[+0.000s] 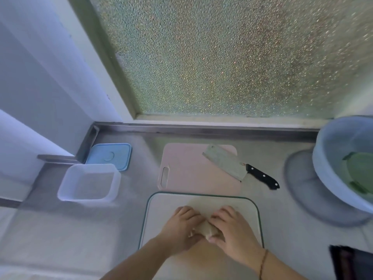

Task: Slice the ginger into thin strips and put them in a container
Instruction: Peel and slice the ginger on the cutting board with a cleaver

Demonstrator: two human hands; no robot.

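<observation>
A pale brown piece of ginger (205, 228) sits between my two hands over a white cutting board with a green rim (161, 211). My left hand (179, 227) grips it from the left and my right hand (234, 231) grips it from the right; most of it is hidden by fingers. A cleaver with a black handle (240, 168) lies on a pink cutting board (187, 168) behind, untouched. A clear square container (88, 181) stands open at the left, with its blue lid (110, 155) lying behind it.
The steel counter (80, 229) ends at a raised back edge under a frosted window (222, 57). A blue-grey basin (343, 168) holding water and green leaves stands at the right. A dark object (351, 261) shows at the bottom right corner.
</observation>
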